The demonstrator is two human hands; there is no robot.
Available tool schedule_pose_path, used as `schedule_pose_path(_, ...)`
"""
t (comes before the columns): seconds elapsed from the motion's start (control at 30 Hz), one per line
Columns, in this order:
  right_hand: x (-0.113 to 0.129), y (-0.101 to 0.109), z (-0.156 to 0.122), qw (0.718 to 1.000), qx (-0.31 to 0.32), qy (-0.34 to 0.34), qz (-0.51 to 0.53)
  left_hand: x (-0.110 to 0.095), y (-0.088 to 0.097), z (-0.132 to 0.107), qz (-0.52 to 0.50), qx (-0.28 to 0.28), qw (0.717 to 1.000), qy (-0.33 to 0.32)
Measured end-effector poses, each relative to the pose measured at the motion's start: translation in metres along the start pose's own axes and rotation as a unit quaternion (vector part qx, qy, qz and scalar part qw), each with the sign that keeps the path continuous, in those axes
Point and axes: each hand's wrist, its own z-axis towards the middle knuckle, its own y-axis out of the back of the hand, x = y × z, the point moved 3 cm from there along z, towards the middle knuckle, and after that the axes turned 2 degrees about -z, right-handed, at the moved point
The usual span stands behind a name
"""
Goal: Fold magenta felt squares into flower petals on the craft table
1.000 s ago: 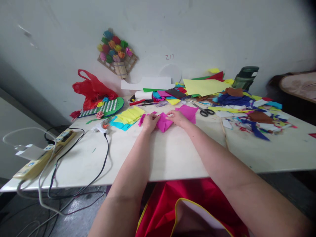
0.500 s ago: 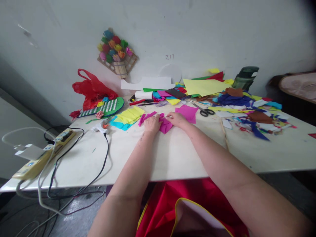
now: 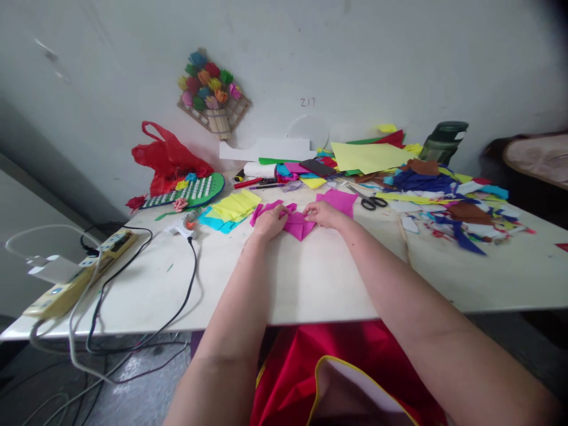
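Note:
A folded magenta paper piece (image 3: pixel 298 225) lies on the white table (image 3: pixel 310 278) between my two hands. My left hand (image 3: pixel 270 220) presses down on its left side with curled fingers. My right hand (image 3: pixel 325 213) pinches its upper right edge. More magenta sheets (image 3: pixel 341 200) lie just behind my right hand, and a magenta strip (image 3: pixel 262 209) sticks out behind my left hand.
Yellow and cyan paper stacks (image 3: pixel 233 207) sit left of my hands. Black scissors (image 3: pixel 371 202) lie to the right, before a heap of coloured scraps (image 3: pixel 444 198). A glue gun (image 3: pixel 184 226), black cable and power strip (image 3: pixel 73 278) occupy the left. A red bag (image 3: pixel 166 160) leans on the wall.
The magenta paper has been folded flatter and smaller under my hands; my hands stayed in nearly the same spot, pressing the fold down.

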Motion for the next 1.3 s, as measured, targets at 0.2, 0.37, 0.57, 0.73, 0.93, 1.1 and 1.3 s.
schedule_pose_path(0.2, -0.002, 0.000, 0.004, 0.998, -0.023, 0.025, -0.046, 0.012, 0.005, -0.001, -0.101, 0.055, 0.992, -0.047)
schedule_pose_path(0.37, 0.002, 0.001, 0.003, 0.993, -0.044, 0.045, -0.100, 0.011, 0.004, -0.001, -0.058, 0.048, 0.997, -0.036)
schedule_pose_path(0.57, 0.010, 0.003, -0.004, 0.972, -0.041, 0.009, -0.230, 0.007, 0.005, -0.003, -0.010, 0.040, 0.999, -0.023)
schedule_pose_path(0.73, 0.018, 0.004, -0.008, 0.940, -0.030, 0.014, -0.341, 0.001, 0.007, -0.003, 0.051, -0.036, 0.994, -0.087)
schedule_pose_path(0.93, 0.020, 0.004, -0.007, 0.914, -0.029, 0.032, -0.404, -0.009, -0.004, -0.002, -0.014, -0.016, 0.991, -0.130)
schedule_pose_path(1.1, 0.023, 0.005, -0.010, 0.928, -0.038, 0.070, -0.365, -0.017, -0.005, -0.004, -0.056, 0.029, 0.991, -0.114)
schedule_pose_path(1.3, 0.032, 0.009, -0.016, 0.937, -0.012, 0.120, -0.328, -0.017, -0.004, -0.006, -0.083, 0.043, 0.991, -0.096)
